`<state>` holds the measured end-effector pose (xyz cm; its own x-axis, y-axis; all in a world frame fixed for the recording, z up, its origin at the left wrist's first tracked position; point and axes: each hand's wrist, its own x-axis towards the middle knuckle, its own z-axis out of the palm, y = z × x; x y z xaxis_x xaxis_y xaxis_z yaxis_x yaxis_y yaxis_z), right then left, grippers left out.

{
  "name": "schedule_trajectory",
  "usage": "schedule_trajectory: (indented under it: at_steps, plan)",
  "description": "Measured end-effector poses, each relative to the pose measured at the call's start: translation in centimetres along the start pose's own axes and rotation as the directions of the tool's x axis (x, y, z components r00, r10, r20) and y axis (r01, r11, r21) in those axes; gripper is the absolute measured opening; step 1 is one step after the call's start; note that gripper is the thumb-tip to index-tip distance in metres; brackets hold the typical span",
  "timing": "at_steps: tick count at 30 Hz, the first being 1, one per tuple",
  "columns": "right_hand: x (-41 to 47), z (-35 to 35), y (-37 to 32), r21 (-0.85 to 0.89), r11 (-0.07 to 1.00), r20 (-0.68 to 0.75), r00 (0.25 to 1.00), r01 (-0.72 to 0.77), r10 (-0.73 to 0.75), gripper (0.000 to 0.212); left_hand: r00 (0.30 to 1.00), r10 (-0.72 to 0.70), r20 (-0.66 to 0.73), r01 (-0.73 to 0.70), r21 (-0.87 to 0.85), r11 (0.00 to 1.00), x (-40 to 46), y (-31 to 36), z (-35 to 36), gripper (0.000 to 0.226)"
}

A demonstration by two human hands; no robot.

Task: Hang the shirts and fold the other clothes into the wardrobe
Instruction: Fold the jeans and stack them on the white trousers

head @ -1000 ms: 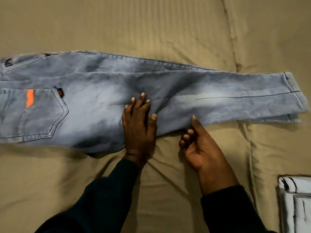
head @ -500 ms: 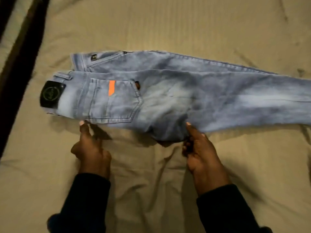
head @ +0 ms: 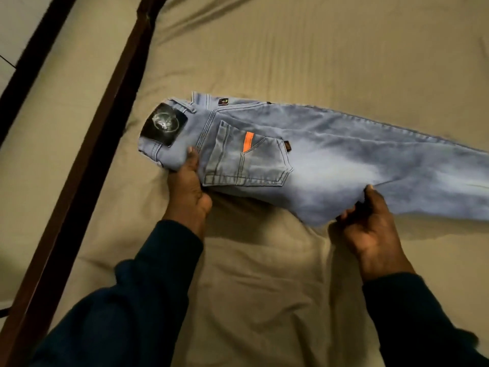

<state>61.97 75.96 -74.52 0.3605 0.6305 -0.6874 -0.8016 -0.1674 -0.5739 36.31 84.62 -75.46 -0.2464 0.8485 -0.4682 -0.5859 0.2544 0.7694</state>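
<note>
A pair of light blue jeans (head: 330, 160), folded lengthwise, is seen laid across a tan bed sheet (head: 291, 49), waistband toward the dark wooden bed frame (head: 87, 144) at left. The near edge of the waistband is gripped by the left hand (head: 188, 189), thumb on top beside the back pocket (head: 246, 157) and fingers tucked beneath the denim. The crotch fold at the near edge is pinched by the right hand (head: 370, 231), thumb above and fingers curled under the cloth. Both grips are closed on the jeans, whose near edge is lifted slightly off the sheet. A black waistband patch (head: 164, 124) bearing a pale round emblem is shown, its lettering too blurred to be read. An orange tab (head: 248, 142) is sewn onto the pocket, and a small dark tag (head: 287, 147) at its corner cannot be made out. The legs are cut off at the right edge. Dark sleeves (head: 148, 287) cover both forearms.
</note>
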Motion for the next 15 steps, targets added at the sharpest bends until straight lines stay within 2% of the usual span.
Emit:
schedule_trajectory:
  at_steps: [3,5,7,10,11,13,15]
  plan:
    - [-2.6,0.5,2.6,-0.030,1.000,-0.009,1.000,0.002,-0.002,0.006,0.972,0.235,-0.013,-0.236,-0.032,0.971,-0.3,4.4,-2.8,0.056]
    - [-5.6,0.6,6.5,-0.112,0.994,-0.016,1.000,-0.016,0.015,0.012,0.937,0.335,-0.098,-0.343,-0.088,0.935,-0.1,7.7,-7.1,0.065]
    - [-8.7,0.8,11.3,-0.294,0.953,-0.077,0.996,-0.071,0.050,0.018,0.923,0.344,-0.172,-0.364,-0.103,0.926,-0.6,8.8,-11.7,0.067]
    - [-11.3,1.2,16.6,-0.560,0.808,-0.246,0.968,-0.182,0.047,0.043,0.936,0.225,-0.271,-0.246,-0.044,0.968,-2.7,5.8,-15.7,0.073]
    - [-11.6,1.4,17.6,-0.660,0.722,-0.299,0.954,-0.208,0.001,0.048,0.908,0.218,-0.356,-0.232,0.005,0.973,-3.4,4.6,-16.2,0.066]
    - [-11.7,1.9,18.4,-0.829,0.527,-0.342,0.914,-0.185,-0.217,0.049,0.829,0.312,-0.464,-0.201,0.274,0.941,-4.0,2.7,-15.8,0.051]
    - [-11.5,3.3,18.6,-0.868,0.490,-0.178,0.874,0.077,-0.452,0.028,0.753,0.428,-0.500,-0.104,0.551,0.828,-4.3,2.0,-15.5,0.052]
